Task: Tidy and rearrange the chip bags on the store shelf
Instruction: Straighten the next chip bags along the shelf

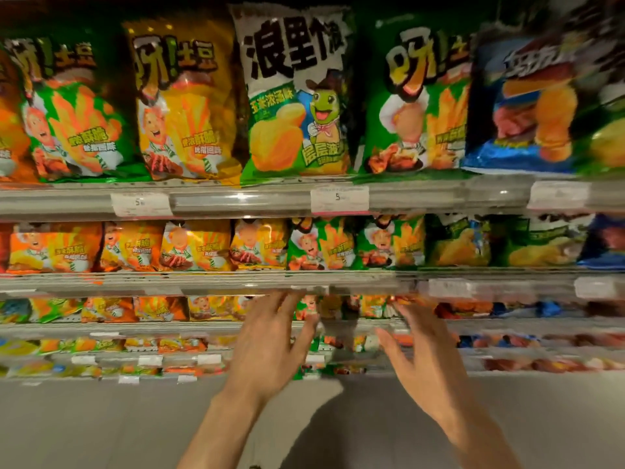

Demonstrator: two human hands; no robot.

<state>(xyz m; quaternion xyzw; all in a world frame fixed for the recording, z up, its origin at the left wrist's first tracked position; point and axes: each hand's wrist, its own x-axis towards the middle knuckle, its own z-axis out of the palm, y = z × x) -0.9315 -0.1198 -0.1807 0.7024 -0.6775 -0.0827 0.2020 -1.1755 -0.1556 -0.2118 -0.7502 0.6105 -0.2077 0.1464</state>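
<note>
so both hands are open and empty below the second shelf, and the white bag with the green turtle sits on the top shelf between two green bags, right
Not quite. In the head view the white bag with the green turtle has a yellow bag on its left and a green bag on its right. The rest holds: left hand and right hand are open and empty, fingers spread.

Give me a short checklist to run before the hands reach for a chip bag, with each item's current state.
1. Left hand free, fingers spread, holding nothing: ok.
2. Right hand free, fingers spread, holding nothing: ok.
3. Top-shelf bags upright and facing out, such as the white and green bag: ok.
4. Blue bag at the right sitting straight: cannot tell, blurred.
5. Which bag the hands are heading for: cannot tell.
6. Price tag in its rail: ok.
</note>
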